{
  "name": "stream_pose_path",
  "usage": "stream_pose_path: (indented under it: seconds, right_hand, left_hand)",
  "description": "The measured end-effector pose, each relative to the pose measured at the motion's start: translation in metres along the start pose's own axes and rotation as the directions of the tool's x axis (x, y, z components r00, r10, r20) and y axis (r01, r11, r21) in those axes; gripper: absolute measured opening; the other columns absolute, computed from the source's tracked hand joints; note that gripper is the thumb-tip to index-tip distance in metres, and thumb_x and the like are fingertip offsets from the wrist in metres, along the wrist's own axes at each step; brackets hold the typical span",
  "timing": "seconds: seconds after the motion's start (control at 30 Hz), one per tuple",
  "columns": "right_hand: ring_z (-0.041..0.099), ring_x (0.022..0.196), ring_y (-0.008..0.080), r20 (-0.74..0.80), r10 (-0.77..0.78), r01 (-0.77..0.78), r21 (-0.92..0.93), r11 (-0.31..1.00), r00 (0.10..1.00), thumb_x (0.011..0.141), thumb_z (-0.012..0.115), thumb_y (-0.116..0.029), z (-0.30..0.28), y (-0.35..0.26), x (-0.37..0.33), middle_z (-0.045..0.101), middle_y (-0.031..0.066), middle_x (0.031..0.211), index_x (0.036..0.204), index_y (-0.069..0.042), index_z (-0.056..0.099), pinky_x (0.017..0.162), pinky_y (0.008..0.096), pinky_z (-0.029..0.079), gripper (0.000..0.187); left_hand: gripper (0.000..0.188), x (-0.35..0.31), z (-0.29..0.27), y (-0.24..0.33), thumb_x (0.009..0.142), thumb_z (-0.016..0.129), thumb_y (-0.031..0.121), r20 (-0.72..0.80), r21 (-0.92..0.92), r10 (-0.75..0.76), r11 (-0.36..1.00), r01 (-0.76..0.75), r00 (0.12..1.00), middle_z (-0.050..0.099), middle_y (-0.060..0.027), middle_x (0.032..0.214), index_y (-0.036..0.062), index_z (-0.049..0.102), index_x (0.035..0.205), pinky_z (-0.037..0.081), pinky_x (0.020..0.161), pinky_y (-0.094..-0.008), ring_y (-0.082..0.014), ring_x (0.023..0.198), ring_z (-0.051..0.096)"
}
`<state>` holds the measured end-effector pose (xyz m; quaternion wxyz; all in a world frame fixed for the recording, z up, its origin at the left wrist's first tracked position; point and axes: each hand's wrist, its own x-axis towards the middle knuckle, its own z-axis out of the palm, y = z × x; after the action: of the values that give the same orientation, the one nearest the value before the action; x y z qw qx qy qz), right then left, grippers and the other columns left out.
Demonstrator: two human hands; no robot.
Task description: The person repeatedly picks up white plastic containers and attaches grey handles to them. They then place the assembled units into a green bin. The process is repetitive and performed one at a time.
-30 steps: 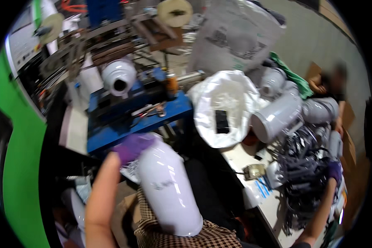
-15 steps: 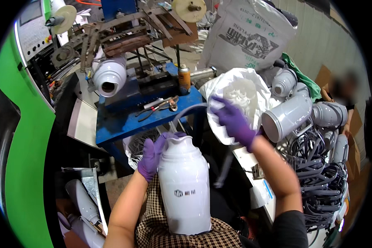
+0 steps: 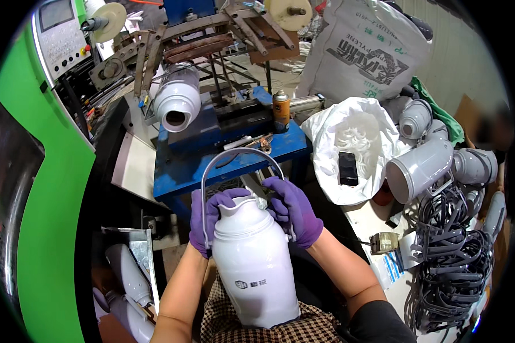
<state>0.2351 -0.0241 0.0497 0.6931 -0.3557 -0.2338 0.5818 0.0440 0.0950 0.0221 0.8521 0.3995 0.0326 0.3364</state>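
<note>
A pale grey plastic thermos shell (image 3: pixel 254 268) stands upright in my lap, its spouted mouth tilted slightly away. A thin grey carrying handle (image 3: pixel 240 151) arches over its mouth, with its ends down at both shoulders. My left hand (image 3: pixel 208 220), in a purple glove, is closed around the neck's left side and the handle's left leg. Gloved likewise, my right hand (image 3: pixel 296 212) is closed at the right shoulder, with its fingers curled behind the handle's right leg. The fingertips there are partly hidden.
Ahead is a blue bench (image 3: pixel 174 166) with pliers, a spray can (image 3: pixel 281 111) and another shell (image 3: pixel 177 106). On the right stand a white bag (image 3: pixel 326 183) of clear parts, a heap of grey handles (image 3: pixel 449 246) and more shells (image 3: pixel 420 166). A green machine (image 3: pixel 51 217) borders the left.
My right hand has come down and inward from the upper right to the shell's right shoulder. The handle, earlier stretched out to the right, now arches over the mouth. The view has shifted.
</note>
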Motion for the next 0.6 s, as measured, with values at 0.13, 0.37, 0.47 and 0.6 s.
stream_pose_path:
  seconds: [0.13, 0.37, 0.47, 0.6]
  right_hand:
    - [0.043, 0.052, 0.0074, -0.003, -0.310, 0.287, -0.372, 0.883, 0.951, 0.099, 0.056, -0.018, 0.020, -0.009, -0.003, 0.047, -0.0007, 0.061, 0.103, -0.005, 0.063, 0.052, 0.0224, 0.035, 0.015]
    - [0.065, 0.078, 0.0176, 0.986, -0.080, 0.968, 0.127, -0.217, -0.147, 0.090, 0.063, -0.011, -0.004, 0.011, -0.016, 0.066, 0.0073, 0.089, 0.094, -0.005, 0.070, 0.082, 0.0308, 0.055, 0.010]
    - [0.063, 0.086, 0.0182, 0.954, -0.283, 0.976, -0.145, -0.165, 0.094, 0.090, 0.065, -0.009, -0.008, 0.022, -0.016, 0.065, 0.0093, 0.101, 0.102, -0.002, 0.066, 0.087, 0.0318, 0.053, 0.013]
    - [0.058, 0.083, 0.0161, 0.093, -0.612, 0.526, -0.621, 0.581, 0.785, 0.092, 0.063, -0.009, -0.009, 0.016, -0.002, 0.061, 0.0093, 0.101, 0.102, -0.003, 0.068, 0.078, 0.0317, 0.049, 0.013]
  left_hand:
    - [0.081, 0.005, -0.009, -0.011, 0.106, 0.016, 0.062, 0.135, -0.065, 0.046, 0.997, -0.038, 0.990, 0.060, -0.0240, 0.132, 0.0009, 0.068, 0.094, 0.050, 0.105, -0.0487, -0.0391, 0.116, 0.061]
    - [0.064, 0.015, -0.010, -0.018, 0.109, 0.029, 0.056, 0.083, 0.112, -0.168, 0.981, 0.159, 0.982, 0.065, -0.0238, 0.124, 0.0049, 0.063, 0.090, 0.050, 0.101, -0.0421, -0.0301, 0.110, 0.063]
    - [0.065, 0.022, -0.002, -0.018, 0.108, 0.029, 0.057, 0.069, 0.098, -0.217, 0.973, 0.210, 0.974, 0.066, -0.0227, 0.122, 0.0038, 0.061, 0.089, 0.052, 0.098, -0.0409, -0.0283, 0.106, 0.065]
    - [0.062, 0.028, 0.006, -0.023, 0.110, 0.031, 0.051, 0.232, -0.196, -0.117, 0.967, 0.164, 0.966, 0.069, -0.0191, 0.115, -0.0005, 0.065, 0.101, 0.055, 0.090, -0.0398, -0.0254, 0.094, 0.067]
